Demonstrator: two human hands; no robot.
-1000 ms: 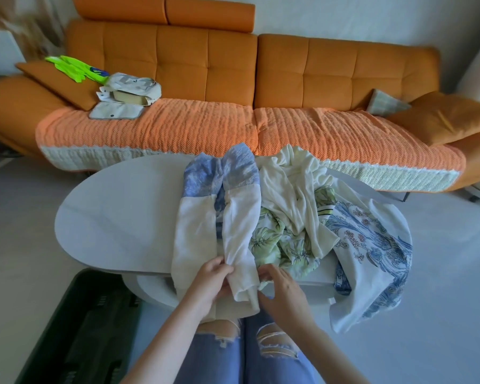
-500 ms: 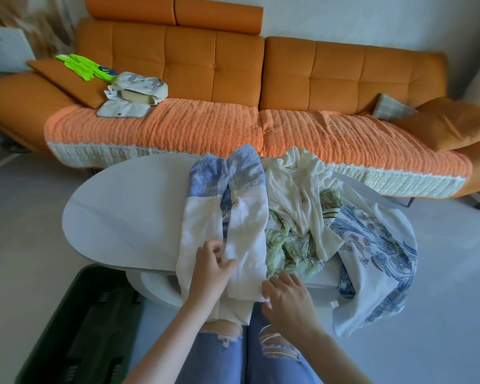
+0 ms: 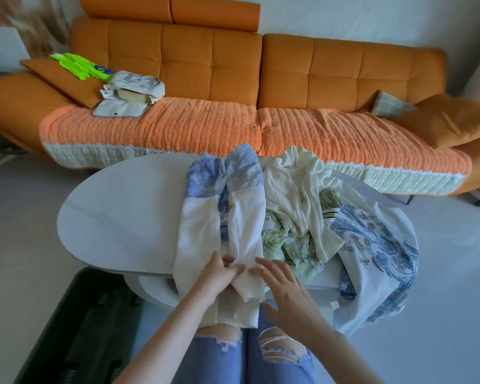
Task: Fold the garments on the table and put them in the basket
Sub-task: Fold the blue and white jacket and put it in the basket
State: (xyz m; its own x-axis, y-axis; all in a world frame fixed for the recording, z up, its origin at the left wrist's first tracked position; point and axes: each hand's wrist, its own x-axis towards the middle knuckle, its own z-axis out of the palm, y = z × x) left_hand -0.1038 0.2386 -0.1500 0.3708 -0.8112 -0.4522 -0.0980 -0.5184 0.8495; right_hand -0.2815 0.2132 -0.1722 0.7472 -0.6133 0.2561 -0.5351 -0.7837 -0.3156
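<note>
Left hand (image 3: 218,274) pinching white-and-blue garment (image 3: 200,231), right hand (image 3: 284,291) blurred, flat and loose, basket (image 3: 75,336) cut off at the corner, green garment (image 3: 280,239) mostly buried

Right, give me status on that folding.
Left hand pinches near end of the white-and-blue garment; right hand open, fingers flat beside it. Garment folded lengthwise on the table, not yet in the basket. Unfolded pile crowds its right side.

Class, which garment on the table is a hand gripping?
The flat white garment with blue far end, left of the crumpled pile; the left hand grips it.
</note>
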